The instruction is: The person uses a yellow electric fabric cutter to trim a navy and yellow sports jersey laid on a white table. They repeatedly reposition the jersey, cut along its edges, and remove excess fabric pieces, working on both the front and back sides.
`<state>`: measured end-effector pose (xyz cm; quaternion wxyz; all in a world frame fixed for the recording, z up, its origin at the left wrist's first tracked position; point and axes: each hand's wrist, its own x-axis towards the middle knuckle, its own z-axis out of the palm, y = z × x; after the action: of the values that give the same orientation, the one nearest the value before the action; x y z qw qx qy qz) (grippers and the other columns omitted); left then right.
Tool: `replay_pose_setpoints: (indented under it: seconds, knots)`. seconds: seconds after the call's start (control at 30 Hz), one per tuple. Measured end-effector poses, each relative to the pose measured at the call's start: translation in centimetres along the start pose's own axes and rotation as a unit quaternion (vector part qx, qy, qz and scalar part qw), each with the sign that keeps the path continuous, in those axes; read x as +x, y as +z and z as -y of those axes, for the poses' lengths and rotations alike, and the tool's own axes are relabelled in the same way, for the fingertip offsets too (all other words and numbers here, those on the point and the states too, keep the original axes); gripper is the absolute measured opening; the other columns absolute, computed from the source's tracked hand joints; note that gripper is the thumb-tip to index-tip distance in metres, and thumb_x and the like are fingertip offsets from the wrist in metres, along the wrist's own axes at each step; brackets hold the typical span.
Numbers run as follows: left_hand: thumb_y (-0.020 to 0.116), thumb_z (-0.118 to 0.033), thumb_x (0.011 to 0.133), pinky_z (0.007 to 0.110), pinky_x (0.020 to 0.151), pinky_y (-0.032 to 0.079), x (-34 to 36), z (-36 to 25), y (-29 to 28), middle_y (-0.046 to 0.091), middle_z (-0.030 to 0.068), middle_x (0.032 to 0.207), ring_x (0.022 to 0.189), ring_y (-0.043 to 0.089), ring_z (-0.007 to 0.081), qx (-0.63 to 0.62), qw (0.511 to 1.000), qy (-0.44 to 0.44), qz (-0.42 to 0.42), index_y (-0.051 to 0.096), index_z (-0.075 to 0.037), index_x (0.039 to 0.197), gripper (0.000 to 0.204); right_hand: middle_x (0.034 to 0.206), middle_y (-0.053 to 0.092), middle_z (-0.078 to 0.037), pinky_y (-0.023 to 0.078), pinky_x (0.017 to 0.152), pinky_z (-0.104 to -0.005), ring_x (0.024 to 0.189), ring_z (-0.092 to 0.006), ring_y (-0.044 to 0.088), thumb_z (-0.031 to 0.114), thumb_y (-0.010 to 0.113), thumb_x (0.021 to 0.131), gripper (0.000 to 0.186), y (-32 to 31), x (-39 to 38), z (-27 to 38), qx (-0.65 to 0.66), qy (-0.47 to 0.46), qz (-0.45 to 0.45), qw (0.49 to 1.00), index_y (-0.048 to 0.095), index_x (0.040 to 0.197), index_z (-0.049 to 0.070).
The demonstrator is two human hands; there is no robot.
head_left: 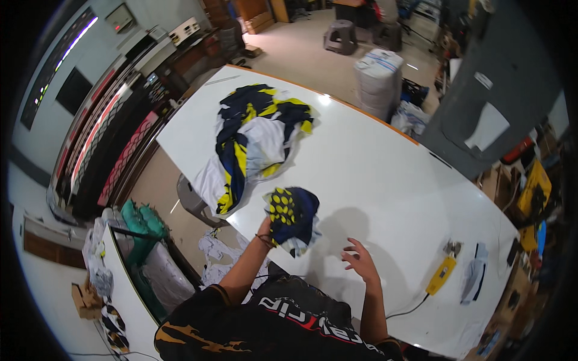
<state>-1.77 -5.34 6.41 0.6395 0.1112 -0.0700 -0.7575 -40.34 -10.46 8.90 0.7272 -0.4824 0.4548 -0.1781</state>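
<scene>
A bunched piece of navy fabric with yellow spots [294, 212] hangs over the near edge of the white table. My left hand [265, 228] is closed on its left side, and the cloth hides most of the fingers. To the right, above the tabletop, my right hand [360, 262] holds nothing, its fingers apart and bent a little. Farther back on the left lies a loose heap of navy, yellow and white fabric [244, 144], crumpled, with some of it reaching the table's left edge.
On the white table [385, 180], to the right, lie a yellow corded power tool [442, 275] with a metal head and a folded grey-white cloth strip [475, 274]. A grey stool [195, 198] stands by the left edge. White scraps [220, 256] cover the floor there.
</scene>
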Motion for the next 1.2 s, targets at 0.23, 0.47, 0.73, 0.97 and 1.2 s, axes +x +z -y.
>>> replay_pose_setpoints:
  seconds: [0.23, 0.47, 0.73, 0.97, 1.2]
  knots:
    - [0.058, -0.027, 0.103, 0.049, 0.110, 0.058, 1.3, -16.8, 1.4, 0.069, 0.0189, 0.139, 0.123, 0.070, 0.0336, 0.114, 0.958, 0.223, -0.143, 0.062, 0.002, 0.141, 0.049, 0.089, 0.072, -0.012, 0.057, 0.052, -0.0309, 0.063, -0.0189, 0.071, 0.018, 0.073, 0.099, 0.030, 1.1, 4.3, -3.7, -0.080, 0.014, -0.244, 0.966, 0.066, 0.123, 0.002]
    - [0.058, -0.028, 0.103, 0.045, 0.103, 0.061, 1.7, -32.9, -1.0, 0.073, 0.0166, 0.130, 0.115, 0.073, 0.0298, 0.154, 0.914, 0.342, -0.155, 0.066, 0.001, 0.135, 0.044, 0.067, 0.066, -0.007, 0.048, 0.042, -0.0302, 0.047, -0.0152, 0.061, 0.021, 0.072, 0.100, 0.020, 5.0, 7.1, -5.6, -0.141, -0.023, -0.552, 0.821, 0.064, 0.096, 0.003]
    - [0.062, -0.028, 0.103, 0.040, 0.094, 0.063, 7.0, -55.2, -1.9, 0.074, 0.0137, 0.122, 0.111, 0.074, 0.0252, 0.283, 0.779, 0.452, -0.330, 0.065, 0.001, 0.134, 0.043, 0.081, 0.071, -0.007, 0.054, 0.070, -0.0493, 0.077, -0.0329, 0.070, 0.040, 0.063, 0.102, 0.027, 8.3, 9.5, -5.1, -0.355, 0.089, -0.671, 0.645, 0.066, 0.096, 0.014]
    - [0.078, -0.043, 0.093, 0.047, 0.100, 0.053, 7.3, -54.3, -9.6, 0.072, 0.0273, 0.125, 0.120, 0.069, 0.0400, 0.661, 0.395, 0.411, -0.488, 0.062, 0.001, 0.141, 0.067, 0.080, 0.066, -0.006, 0.051, 0.069, -0.0456, 0.074, -0.0291, 0.065, 0.036, 0.065, 0.101, 0.028, 9.6, 10.4, -5.8, -0.344, 0.047, -0.677, 0.649, 0.062, 0.090, 0.011]
    - [0.088, -0.045, 0.083, 0.042, 0.080, 0.059, 4.6, -25.6, -7.0, 0.078, 0.0136, 0.086, 0.080, 0.075, 0.0332, 0.766, 0.388, 0.297, -0.418, 0.078, 0.000, 0.109, 0.053, 0.083, 0.066, -0.006, 0.051, 0.070, -0.0458, 0.077, -0.0294, 0.065, 0.038, 0.064, 0.101, 0.031, 9.2, 10.6, -6.3, -0.368, 0.057, -0.675, 0.637, 0.061, 0.088, 0.010]
